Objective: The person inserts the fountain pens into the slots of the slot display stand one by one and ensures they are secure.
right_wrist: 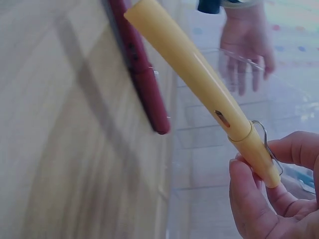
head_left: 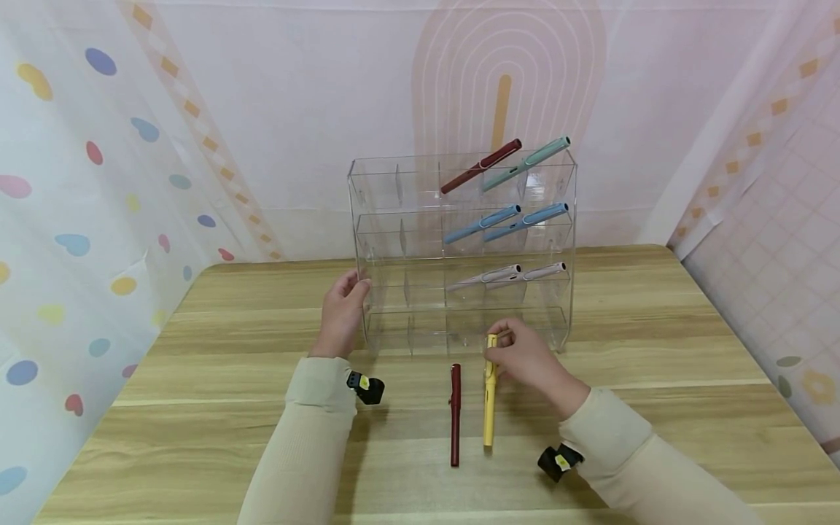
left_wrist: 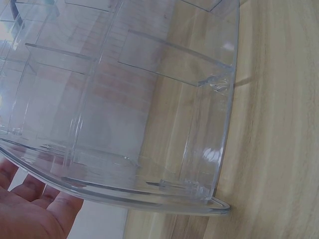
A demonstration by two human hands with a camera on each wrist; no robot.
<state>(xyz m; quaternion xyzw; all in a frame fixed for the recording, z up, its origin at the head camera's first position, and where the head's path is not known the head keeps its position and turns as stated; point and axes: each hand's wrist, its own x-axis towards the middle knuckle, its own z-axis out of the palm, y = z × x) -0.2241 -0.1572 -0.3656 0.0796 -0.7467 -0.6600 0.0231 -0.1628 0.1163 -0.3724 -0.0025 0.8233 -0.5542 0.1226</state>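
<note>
My right hand pinches a capped yellow pen near its cap end, beside the wire clip, in front of the clear rack. In the right wrist view, thumb and fingers meet around the cap of the yellow pen. Whether its barrel end touches the table, I cannot tell. A dark red pen lies just left of it. At the rack's left side, my left hand touches the side panel's edge; its fingers look straight through the clear plastic in the right wrist view.
Slanted in the rack's right compartments are another dark red pen, a mint pen, two blue pens and two pale pink pens. A patterned cloth hangs behind the wooden table.
</note>
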